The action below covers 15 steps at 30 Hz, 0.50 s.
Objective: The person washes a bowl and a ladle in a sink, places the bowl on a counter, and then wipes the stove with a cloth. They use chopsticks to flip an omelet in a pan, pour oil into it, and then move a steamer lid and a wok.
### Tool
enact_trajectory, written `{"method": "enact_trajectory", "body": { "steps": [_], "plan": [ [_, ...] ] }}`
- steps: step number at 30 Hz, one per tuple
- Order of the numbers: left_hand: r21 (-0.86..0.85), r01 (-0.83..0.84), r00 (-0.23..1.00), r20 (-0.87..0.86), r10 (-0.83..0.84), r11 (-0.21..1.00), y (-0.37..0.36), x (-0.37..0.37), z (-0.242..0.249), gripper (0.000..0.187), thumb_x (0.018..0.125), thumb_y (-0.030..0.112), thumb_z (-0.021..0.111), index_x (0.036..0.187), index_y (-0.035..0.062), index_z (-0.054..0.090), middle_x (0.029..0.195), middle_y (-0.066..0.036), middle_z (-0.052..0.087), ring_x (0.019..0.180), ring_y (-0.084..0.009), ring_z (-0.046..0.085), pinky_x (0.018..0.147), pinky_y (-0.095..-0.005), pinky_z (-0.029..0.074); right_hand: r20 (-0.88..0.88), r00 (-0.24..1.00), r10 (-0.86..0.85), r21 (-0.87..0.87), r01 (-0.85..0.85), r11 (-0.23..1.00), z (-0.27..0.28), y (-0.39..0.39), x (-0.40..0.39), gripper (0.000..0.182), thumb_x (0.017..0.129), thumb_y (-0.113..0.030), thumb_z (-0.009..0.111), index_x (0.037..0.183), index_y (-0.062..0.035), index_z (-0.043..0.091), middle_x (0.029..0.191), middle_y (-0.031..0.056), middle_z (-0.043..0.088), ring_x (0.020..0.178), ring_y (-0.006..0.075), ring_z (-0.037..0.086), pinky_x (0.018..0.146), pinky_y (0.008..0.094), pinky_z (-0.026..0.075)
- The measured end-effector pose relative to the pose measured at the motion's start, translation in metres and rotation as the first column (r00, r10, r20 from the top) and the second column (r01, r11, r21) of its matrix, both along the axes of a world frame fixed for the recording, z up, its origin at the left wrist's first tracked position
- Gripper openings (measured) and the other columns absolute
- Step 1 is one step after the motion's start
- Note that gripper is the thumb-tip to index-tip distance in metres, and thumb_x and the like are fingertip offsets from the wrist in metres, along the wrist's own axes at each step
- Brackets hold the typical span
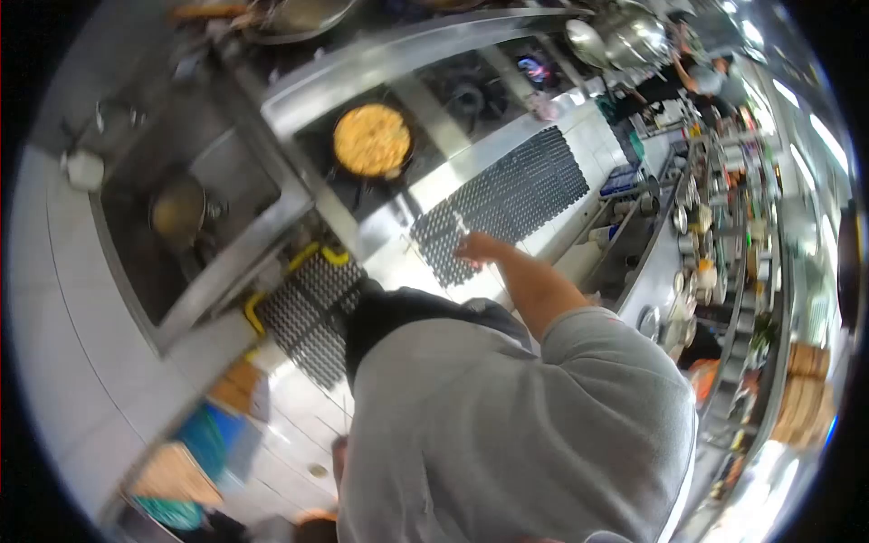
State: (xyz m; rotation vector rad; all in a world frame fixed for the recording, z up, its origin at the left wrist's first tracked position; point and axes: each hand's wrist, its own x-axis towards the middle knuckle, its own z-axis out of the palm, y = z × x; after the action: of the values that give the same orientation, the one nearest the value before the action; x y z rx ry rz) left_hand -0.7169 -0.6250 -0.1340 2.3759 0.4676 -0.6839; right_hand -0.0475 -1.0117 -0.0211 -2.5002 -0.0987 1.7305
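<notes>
My right hand (472, 250) reaches forward over the floor mat, with its fingers curled. A thin pale shape shows by its fingertips, too blurred to name. Ahead and to the left of this hand, a round dark pan (371, 140) full of yellow-orange food sits on the stove, well apart from the fingers. Only a sliver of skin at the left edge of my grey shirt (339, 460) shows what seems to be my left hand or forearm. Its fingers are hidden.
Left of the stove, a steel sink (249, 172) holds a used pan (178, 210). Black perforated mats (516, 199) lie on the tiled floor. Shelves of dishes (692, 244) line the right side. Another person (715, 81) stands far off at upper right. A burner (534, 69) glows bluish.
</notes>
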Motion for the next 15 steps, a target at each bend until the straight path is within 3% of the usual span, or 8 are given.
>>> {"method": "enact_trajectory", "body": {
  "steps": [1, 3, 4, 6, 10, 11, 12, 15],
  "plan": [
    [-0.030, 0.057, 0.998, 0.016, -0.056, 0.998, 0.018, 0.019, 0.007, 0.022, 0.077, 0.011, 0.067, 0.096, 0.0011, 0.070, 0.091, -0.023, 0.071, 0.087, -0.0403, 0.071, 0.078, -0.0511, 0.056, 0.034, 0.999, -0.035, 0.020, 0.034, 0.999, -0.004, -0.019, 0.014, 0.036, 0.109, -0.031, 0.056, 0.138, -0.0130, 0.065, 0.125, 0.0120, 0.073, 0.087, 0.0251, 0.077, 0.088, 0.0362, 0.061],
    [-0.054, 0.165, 0.985, 0.056, -0.162, 0.985, 0.051, 0.058, 0.023, 0.020, 0.077, 0.011, 0.067, 0.094, 0.0012, 0.070, 0.089, -0.023, 0.071, 0.084, -0.0399, 0.070, 0.076, -0.0507, 0.056, 0.581, 0.459, 0.672, 0.111, -0.863, 0.493, -0.052, -0.095, 0.042, 0.037, 0.106, -0.034, 0.059, 0.131, -0.0082, 0.069, 0.102, 0.0144, 0.078, 0.073, 0.0247, 0.077, 0.067, 0.0354, 0.064],
    [-0.048, 0.214, 0.975, 0.066, -0.211, 0.976, 0.068, 0.074, 0.032, 0.019, 0.077, 0.012, 0.067, 0.093, 0.0013, 0.070, 0.088, -0.022, 0.071, 0.083, -0.0396, 0.070, 0.075, -0.0505, 0.056, 0.482, 0.780, 0.398, 0.161, -0.526, 0.835, -0.051, -0.115, 0.051, 0.036, 0.105, -0.034, 0.061, 0.127, -0.0067, 0.071, 0.094, 0.0154, 0.077, 0.068, 0.0248, 0.075, 0.059, 0.0360, 0.062],
    [-0.025, 0.293, 0.953, 0.083, -0.290, 0.956, 0.095, 0.106, 0.049, 0.017, 0.078, 0.012, 0.068, 0.091, 0.0014, 0.069, 0.086, -0.022, 0.070, 0.080, -0.0392, 0.070, 0.073, -0.0501, 0.056, 0.340, 0.898, -0.280, 0.199, 0.222, 0.954, -0.023, -0.124, 0.068, 0.035, 0.103, -0.035, 0.063, 0.117, -0.0039, 0.073, 0.085, 0.0166, 0.076, 0.061, 0.0245, 0.072, 0.051, 0.0373, 0.059],
    [0.045, 0.425, 0.896, 0.123, -0.427, 0.904, 0.106, 0.157, 0.072, 0.017, 0.083, 0.018, 0.069, 0.089, 0.0027, 0.068, 0.083, -0.020, 0.071, 0.075, -0.0380, 0.070, 0.067, -0.0479, 0.056, 0.260, 0.628, -0.734, 0.344, 0.650, 0.678, 0.007, -0.171, 0.127, 0.036, 0.103, -0.036, 0.063, 0.103, -0.0020, 0.073, 0.085, 0.0157, 0.073, 0.060, 0.0239, 0.070, 0.052, 0.0377, 0.059],
    [0.065, 0.457, 0.875, 0.148, -0.462, 0.887, 0.100, 0.174, 0.074, 0.019, 0.086, 0.021, 0.070, 0.089, 0.0033, 0.067, 0.082, -0.019, 0.072, 0.073, -0.0375, 0.070, 0.065, -0.0469, 0.055, 0.162, 0.400, -0.902, 0.493, 0.759, 0.425, 0.006, -0.188, 0.148, 0.036, 0.103, -0.037, 0.063, 0.103, -0.0021, 0.072, 0.084, 0.0147, 0.072, 0.063, 0.0241, 0.070, 0.055, 0.0379, 0.059],
    [0.062, 0.447, 0.885, 0.115, -0.452, 0.892, 0.087, 0.188, 0.082, 0.019, 0.086, 0.022, 0.070, 0.089, 0.0032, 0.067, 0.082, -0.019, 0.072, 0.073, -0.0375, 0.070, 0.065, -0.0469, 0.055, 0.024, 0.148, -0.989, 0.602, 0.788, 0.133, 0.000, -0.202, 0.171, 0.037, 0.102, -0.038, 0.064, 0.104, -0.0022, 0.070, 0.083, 0.0137, 0.070, 0.067, 0.0244, 0.070, 0.058, 0.0382, 0.060],
    [0.047, 0.329, 0.944, -0.046, -0.327, 0.943, 0.021, 0.233, 0.108, 0.019, 0.086, 0.022, 0.070, 0.090, 0.0031, 0.067, 0.082, -0.020, 0.072, 0.073, -0.0376, 0.070, 0.065, -0.0468, 0.055, -0.064, -0.122, -0.990, 0.730, 0.671, -0.130, -0.043, -0.267, 0.268, 0.036, 0.102, -0.038, 0.065, 0.109, -0.0029, 0.069, 0.089, 0.0136, 0.070, 0.071, 0.0265, 0.070, 0.065, 0.0411, 0.060]
  ]
}}
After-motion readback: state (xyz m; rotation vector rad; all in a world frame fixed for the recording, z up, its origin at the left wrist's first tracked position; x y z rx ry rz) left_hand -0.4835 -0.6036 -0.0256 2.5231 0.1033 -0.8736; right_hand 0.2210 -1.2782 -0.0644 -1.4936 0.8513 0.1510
